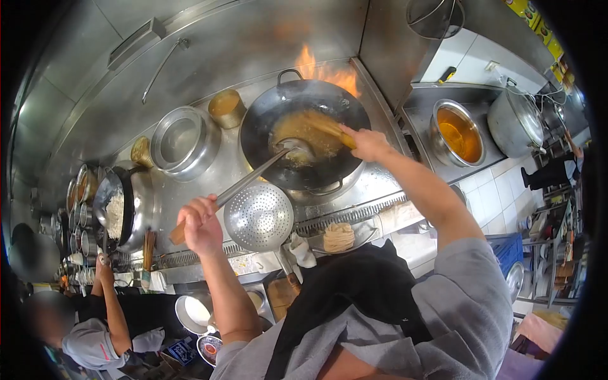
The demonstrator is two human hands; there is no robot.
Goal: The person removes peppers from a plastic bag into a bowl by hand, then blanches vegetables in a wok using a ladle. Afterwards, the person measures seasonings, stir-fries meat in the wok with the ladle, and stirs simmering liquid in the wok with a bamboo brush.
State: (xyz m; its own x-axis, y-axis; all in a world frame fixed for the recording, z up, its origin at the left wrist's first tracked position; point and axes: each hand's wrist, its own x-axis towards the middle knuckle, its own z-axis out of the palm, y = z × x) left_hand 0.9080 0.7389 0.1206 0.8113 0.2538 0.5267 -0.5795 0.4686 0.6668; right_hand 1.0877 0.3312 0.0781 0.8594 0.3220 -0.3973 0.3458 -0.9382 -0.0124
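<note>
A large black wok (263,126) sits on the burner, with murky brownish liquid (288,126) in its bottom. My left hand (204,225) is closed around the wooden end of a long metal ladle (250,177), whose bowl rests in the liquid. Gripped in my right hand (370,144) is what looks like a bamboo wok brush (326,125); its bristles reach into the wok beside the ladle bowl. Between my left hand and the wok lies a round perforated strainer (258,216). A coil of noodles (340,237) lies on a plate near the counter's front edge.
Flames (323,71) rise behind the wok. Metal basins (180,142) and a pot (227,107) stand to its left. A bowl of orange liquid (459,136) and a tall pot (514,120) are at right. At lower left, a co-worker (104,335) handles another wok (109,196).
</note>
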